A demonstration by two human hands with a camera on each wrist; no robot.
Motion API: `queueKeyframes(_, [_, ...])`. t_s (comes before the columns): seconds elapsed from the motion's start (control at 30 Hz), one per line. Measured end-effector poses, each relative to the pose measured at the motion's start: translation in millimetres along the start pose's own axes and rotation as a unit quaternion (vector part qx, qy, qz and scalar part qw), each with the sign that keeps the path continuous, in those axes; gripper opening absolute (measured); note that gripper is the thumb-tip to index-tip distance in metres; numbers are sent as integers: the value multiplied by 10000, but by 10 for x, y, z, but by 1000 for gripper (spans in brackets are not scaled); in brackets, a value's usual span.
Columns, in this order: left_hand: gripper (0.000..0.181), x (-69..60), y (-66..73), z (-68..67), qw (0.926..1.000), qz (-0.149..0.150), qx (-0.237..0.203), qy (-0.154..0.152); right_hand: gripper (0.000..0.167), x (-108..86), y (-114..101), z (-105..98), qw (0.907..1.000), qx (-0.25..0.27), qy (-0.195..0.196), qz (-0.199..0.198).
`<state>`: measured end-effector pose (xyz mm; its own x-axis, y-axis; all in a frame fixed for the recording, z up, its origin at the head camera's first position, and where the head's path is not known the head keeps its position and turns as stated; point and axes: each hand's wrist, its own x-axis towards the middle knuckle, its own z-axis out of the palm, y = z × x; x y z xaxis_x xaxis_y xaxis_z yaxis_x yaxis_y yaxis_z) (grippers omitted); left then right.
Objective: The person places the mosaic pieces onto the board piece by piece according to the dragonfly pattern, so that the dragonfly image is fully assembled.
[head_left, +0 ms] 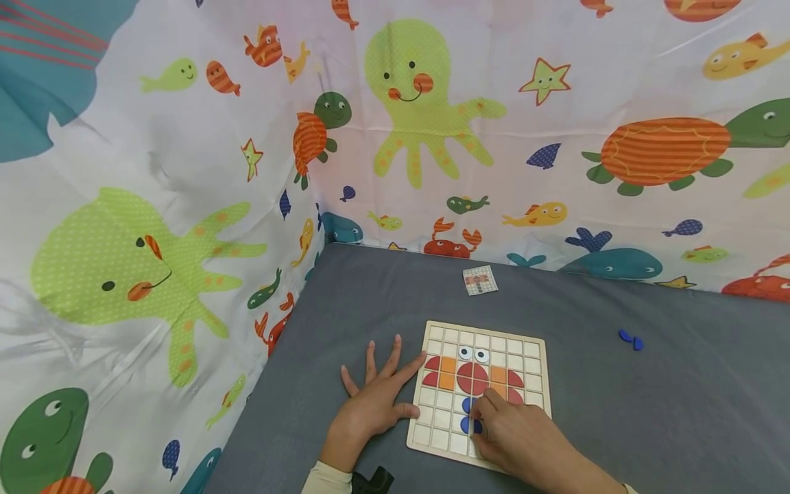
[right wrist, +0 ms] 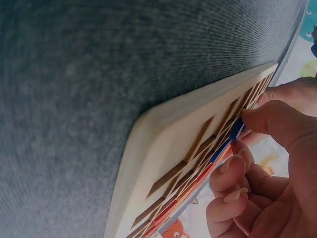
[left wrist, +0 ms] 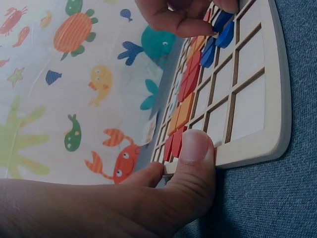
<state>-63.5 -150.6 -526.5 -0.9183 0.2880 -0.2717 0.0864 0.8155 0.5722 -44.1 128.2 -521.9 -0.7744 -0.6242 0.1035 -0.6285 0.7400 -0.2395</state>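
A square wooden grid board [head_left: 441,418] lies on the grey cloth, holding red, orange and blue shaped tiles and two eye tiles [head_left: 472,354]. Along its left edge rests my left hand [head_left: 369,410], fingers spread, with the thumb and index finger touching the frame. In the left wrist view that thumb [left wrist: 195,148] presses on the rim. My right hand [head_left: 524,432] is over the lower middle of the board, where thumb and index finger pinch a blue tile [right wrist: 237,129] at the grid. Other blue tiles [left wrist: 208,53] sit in cells beside it; the fingers partly cover the lower right cells.
Two loose blue tiles [head_left: 632,339] lie on the grey cloth [head_left: 592,391] to the right. A small pattern card [head_left: 480,280] is behind the board. A curtain [head_left: 555,41] printed with sea animals rises at the back and left. A black strap [head_left: 373,480] shows near the left wrist.
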Motion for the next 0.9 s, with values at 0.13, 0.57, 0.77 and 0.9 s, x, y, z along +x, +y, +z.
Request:
queueKeyframes(0.13, [91, -4, 2, -9, 10000, -16, 13, -55, 22, 3, -1, -5, 9998, 91, -172, 93])
queueKeyframes(0.57, [91, -13, 11, -31, 10000, -39, 72, -45, 25, -6, 18, -14, 9997, 87, -177, 132])
queueKeyframes(0.77, [91, -15, 12, -31, 10000, -3, 42, 2, 27, -7, 16, -20, 9993, 60, -268, 272])
queueKeyframes(0.9, [91, -11, 7, -28, 10000, 23, 32, 16, 28, -6, 15, -22, 9993, 2, -255, 264])
